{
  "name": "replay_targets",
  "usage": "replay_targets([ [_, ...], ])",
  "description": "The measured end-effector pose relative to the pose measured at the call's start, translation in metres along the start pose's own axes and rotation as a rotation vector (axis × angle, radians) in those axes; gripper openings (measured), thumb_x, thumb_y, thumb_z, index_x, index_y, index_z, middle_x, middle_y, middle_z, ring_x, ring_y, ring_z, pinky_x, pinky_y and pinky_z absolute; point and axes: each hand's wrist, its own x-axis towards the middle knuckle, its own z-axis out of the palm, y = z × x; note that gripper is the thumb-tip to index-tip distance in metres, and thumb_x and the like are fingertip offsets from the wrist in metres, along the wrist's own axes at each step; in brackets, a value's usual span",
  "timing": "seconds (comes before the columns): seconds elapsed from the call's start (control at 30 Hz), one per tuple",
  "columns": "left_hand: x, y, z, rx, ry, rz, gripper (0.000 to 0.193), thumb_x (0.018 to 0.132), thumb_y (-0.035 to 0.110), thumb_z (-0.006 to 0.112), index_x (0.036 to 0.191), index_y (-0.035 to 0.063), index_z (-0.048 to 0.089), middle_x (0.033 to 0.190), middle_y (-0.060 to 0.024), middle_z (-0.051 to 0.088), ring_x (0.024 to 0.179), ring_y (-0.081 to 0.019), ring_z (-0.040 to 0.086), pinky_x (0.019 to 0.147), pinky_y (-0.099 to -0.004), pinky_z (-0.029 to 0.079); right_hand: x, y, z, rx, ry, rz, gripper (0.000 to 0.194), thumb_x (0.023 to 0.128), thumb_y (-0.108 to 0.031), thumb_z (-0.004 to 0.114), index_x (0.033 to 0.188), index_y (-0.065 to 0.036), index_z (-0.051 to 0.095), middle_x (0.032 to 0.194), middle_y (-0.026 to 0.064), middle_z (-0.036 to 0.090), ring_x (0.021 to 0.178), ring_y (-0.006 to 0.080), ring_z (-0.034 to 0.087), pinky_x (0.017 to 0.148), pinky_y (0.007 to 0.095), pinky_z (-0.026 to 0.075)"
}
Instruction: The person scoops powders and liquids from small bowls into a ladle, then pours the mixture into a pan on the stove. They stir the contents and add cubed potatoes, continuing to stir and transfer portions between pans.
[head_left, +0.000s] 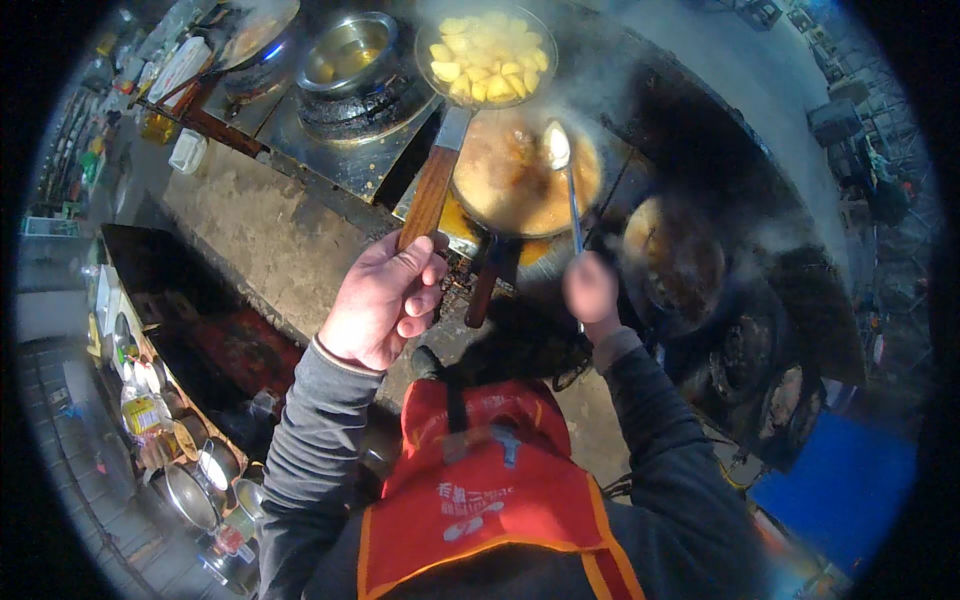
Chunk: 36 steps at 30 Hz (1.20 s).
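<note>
My left hand (394, 296) grips the wooden handle (429, 193) of a round strainer (424, 82). Yellow chunks that look like potato (491, 56) fill the strainer, which is raised at the far side of a wok (469, 214). Brown, bubbling liquid (495, 180) fills the wok, and steam rises around it. My right hand (591, 289), blurred, is closed around the thin metal handle of a ladle (556, 146). The ladle's bowl is above the right part of the liquid; whether it touches the surface I cannot tell. The wok's dark handle (484, 292) points toward me between my hands.
Left of the wok, a metal pot (349, 56) with liquid stands on a burner. Another large pan (255, 34) is farther left. A dark wok (675, 262) lies to the right. Several bowls and bottles crowd a lower-left shelf near a metal bowl (191, 495).
</note>
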Motion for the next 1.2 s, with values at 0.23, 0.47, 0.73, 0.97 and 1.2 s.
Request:
replay_targets([
  [0.23,-0.002,0.003,0.001,-0.025,-0.023,-0.007,0.032,0.113,0.022,0.054,0.135,-0.0025,0.052,0.089,0.0009,0.05,0.059,-0.003,0.042,0.04,-0.0174,0.031,-0.001,-0.04,0.001,0.54,-0.175,0.343,0.016,0.111,-0.02,0.056,0.122,-0.009,0.06,0.081,-0.0015,0.054,0.059,0.0086,0.048,0.05,0.0265,0.04],
  [0.47,-0.01,0.002,0.001,-0.005,-0.023,-0.01,0.034,0.112,0.023,0.056,0.134,-0.0024,0.052,0.089,0.0005,0.05,0.059,-0.0034,0.042,0.04,-0.0177,0.031,-0.001,-0.06,0.007,0.692,-0.142,0.571,0.022,0.112,-0.026,0.056,0.128,-0.011,0.058,0.088,-0.0004,0.055,0.065,0.0091,0.048,0.052,0.0258,0.041],
  [0.73,-0.013,0.0,0.004,0.023,-0.021,-0.001,0.033,0.112,0.023,0.057,0.134,-0.0018,0.053,0.089,0.0003,0.05,0.059,-0.0036,0.041,0.041,-0.0179,0.031,-0.003,-0.041,0.011,0.775,-0.224,0.569,0.032,0.112,-0.033,0.056,0.134,-0.009,0.057,0.086,-0.0016,0.053,0.063,0.0081,0.045,0.053,0.0256,0.04],
  [0.97,-0.015,0.001,0.006,0.037,-0.016,-0.008,0.033,0.113,0.023,0.056,0.134,-0.0017,0.053,0.089,0.0003,0.05,0.059,-0.0035,0.042,0.04,-0.0182,0.03,-0.004,-0.019,0.014,0.231,-0.088,0.134,0.022,0.11,-0.025,0.059,0.117,-0.006,0.066,0.078,0.0004,0.054,0.063,0.0125,0.052,0.055,0.0315,0.045],
  [1.2,-0.015,0.001,0.007,0.046,-0.028,0.001,0.034,0.112,0.024,0.057,0.134,-0.0017,0.053,0.088,0.0005,0.05,0.058,-0.0034,0.042,0.04,-0.0179,0.031,-0.007,-0.017,0.008,-0.133,0.136,-0.298,0.019,0.106,-0.016,0.064,0.096,0.0,0.065,0.077,0.0042,0.065,0.072,0.0125,0.06,0.063,0.0358,0.049],
])
